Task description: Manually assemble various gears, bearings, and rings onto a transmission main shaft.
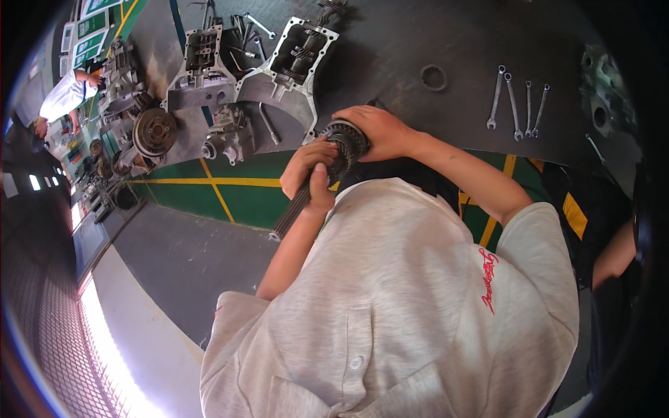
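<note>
A splined gear shaft (291,214) with toothed gears at its upper end is held at a slant in front of my chest, at the bench edge. My left hand (306,173) is wrapped round the shaft just below the gears, thumb along it. Around the outer side of the end gear curls my right hand (380,131); some of its fingers are hidden. Just beyond the hands lies an open gearbox housing (311,89) with gears inside.
On the dark bench (397,35) lie a toothed ring (433,77), several wrenches (509,97), a second open housing (221,90), a smaller casing (233,136) and a metal bar (268,123). A large casting (605,94) stands right. Other people (64,96) are at the left and right edges.
</note>
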`<control>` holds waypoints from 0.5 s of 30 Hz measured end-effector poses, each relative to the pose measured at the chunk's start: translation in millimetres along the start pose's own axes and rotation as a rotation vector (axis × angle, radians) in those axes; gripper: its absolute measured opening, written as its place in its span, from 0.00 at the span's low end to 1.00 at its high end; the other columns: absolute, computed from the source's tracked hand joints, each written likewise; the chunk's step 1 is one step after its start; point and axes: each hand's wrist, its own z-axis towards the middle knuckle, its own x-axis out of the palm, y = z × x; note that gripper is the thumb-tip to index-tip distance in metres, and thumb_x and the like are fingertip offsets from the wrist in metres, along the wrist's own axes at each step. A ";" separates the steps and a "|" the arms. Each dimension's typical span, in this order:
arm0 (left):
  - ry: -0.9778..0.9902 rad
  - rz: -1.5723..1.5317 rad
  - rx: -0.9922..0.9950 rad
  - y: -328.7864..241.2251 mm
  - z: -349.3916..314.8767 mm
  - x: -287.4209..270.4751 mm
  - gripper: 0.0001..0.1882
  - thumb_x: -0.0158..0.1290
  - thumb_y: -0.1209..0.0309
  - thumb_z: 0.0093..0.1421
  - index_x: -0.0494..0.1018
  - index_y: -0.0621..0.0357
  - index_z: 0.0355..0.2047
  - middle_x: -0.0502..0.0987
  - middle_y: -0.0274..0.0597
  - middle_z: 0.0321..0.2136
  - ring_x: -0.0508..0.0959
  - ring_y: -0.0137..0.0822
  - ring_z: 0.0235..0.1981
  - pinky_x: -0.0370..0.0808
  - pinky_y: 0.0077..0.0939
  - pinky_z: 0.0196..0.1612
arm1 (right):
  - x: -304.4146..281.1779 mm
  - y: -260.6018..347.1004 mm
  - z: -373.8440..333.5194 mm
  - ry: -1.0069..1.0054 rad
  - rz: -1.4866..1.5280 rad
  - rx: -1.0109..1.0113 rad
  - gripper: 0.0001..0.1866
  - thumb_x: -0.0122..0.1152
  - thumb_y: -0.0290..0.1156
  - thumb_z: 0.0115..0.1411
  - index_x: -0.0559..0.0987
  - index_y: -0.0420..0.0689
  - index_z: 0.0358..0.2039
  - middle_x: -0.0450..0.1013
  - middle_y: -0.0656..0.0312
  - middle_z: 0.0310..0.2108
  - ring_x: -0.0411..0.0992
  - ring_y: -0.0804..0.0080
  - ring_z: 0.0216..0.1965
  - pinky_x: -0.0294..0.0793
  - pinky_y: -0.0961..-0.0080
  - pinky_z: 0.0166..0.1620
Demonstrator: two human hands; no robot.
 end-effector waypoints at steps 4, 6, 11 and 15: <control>-0.027 -0.016 -0.016 0.6 -0.8 -1.6 0.11 0.46 0.74 0.58 0.72 0.73 0.28 0.80 0.61 0.28 0.83 0.52 0.36 0.78 0.56 0.53 | 0.2 -10.4 -1.8 -0.009 -0.093 -0.028 0.44 0.80 0.34 0.38 0.71 0.45 0.57 0.76 0.52 0.52 0.74 0.49 0.56 0.73 0.57 0.60; -0.023 -0.021 -0.020 1.8 -2.4 -2.1 0.11 0.46 0.74 0.58 0.72 0.73 0.28 0.80 0.61 0.28 0.83 0.52 0.36 0.78 0.56 0.53 | 0.1 -9.8 -2.2 0.005 -0.077 -0.011 0.42 0.79 0.34 0.39 0.72 0.45 0.57 0.76 0.53 0.51 0.74 0.49 0.55 0.72 0.57 0.60; -0.023 -0.020 -0.018 1.4 -5.5 -1.2 0.11 0.46 0.74 0.58 0.72 0.73 0.28 0.80 0.61 0.28 0.83 0.52 0.36 0.77 0.55 0.54 | 3.5 4.6 -2.3 -0.049 -0.043 -0.060 0.40 0.78 0.34 0.40 0.72 0.45 0.56 0.77 0.53 0.51 0.74 0.50 0.55 0.72 0.57 0.60; -0.004 -0.018 -0.021 -1.8 -7.3 0.7 0.10 0.46 0.75 0.58 0.72 0.73 0.28 0.80 0.60 0.29 0.83 0.51 0.37 0.77 0.55 0.55 | 0.5 -5.4 -6.3 -0.036 -0.084 -0.039 0.41 0.79 0.35 0.39 0.73 0.45 0.56 0.76 0.53 0.52 0.74 0.50 0.56 0.71 0.56 0.61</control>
